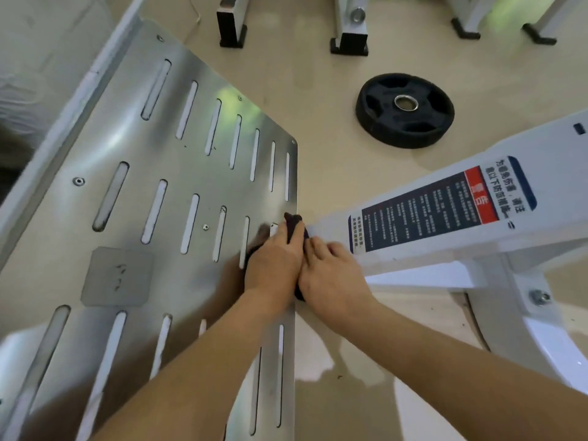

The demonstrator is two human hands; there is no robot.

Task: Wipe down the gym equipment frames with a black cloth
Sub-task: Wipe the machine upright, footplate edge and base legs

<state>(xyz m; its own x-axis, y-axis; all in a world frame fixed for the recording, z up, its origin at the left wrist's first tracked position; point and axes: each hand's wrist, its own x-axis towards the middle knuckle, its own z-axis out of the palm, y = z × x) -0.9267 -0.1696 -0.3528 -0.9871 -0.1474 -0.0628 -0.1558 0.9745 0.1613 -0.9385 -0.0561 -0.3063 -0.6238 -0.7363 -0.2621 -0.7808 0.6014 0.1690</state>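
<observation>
A single head-worn camera looks forward and steeply down — near above the slotted metal plate (pixel 178 192) and the white frame (pixel 541 167), with the weight plate (pixel 378 105) farther off on the floor (pixel 334 122).

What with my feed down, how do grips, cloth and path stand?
Left grip holds crumpled black cloth against slotted steel plate edge. Right grip touches it, hold unclear. White frame beam alongside; black round weight plate clear.
</observation>
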